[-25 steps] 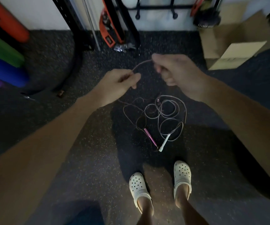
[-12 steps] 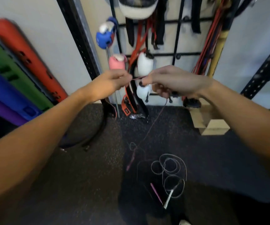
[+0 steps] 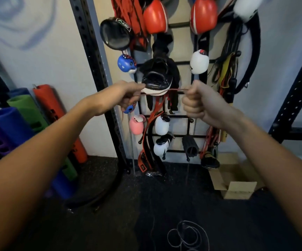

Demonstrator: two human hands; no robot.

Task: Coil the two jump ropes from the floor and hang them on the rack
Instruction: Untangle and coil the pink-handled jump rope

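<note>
A thin reddish jump rope (image 3: 172, 90) is stretched level between my two hands at chest height, in front of the black wall rack (image 3: 188, 116). My left hand (image 3: 126, 96) pinches one part of it. My right hand (image 3: 199, 100) grips it in a fist, and a faint strand hangs from there toward the floor. The second jump rope (image 3: 186, 236) lies in loose grey loops on the dark floor at the bottom edge. Its handles are out of view.
The rack holds boxing gloves, a black headguard (image 3: 157, 78), straps and resistance bands. A black upright post (image 3: 95, 69) stands left of it. Coloured foam rollers (image 3: 43, 113) lean at the left wall. An open cardboard box (image 3: 237, 187) sits on the floor at the right.
My view has tilted up from the floor to the rack. Both hands have risen and moved apart, pulling the rope taut between them. The other rope stays on the floor.
</note>
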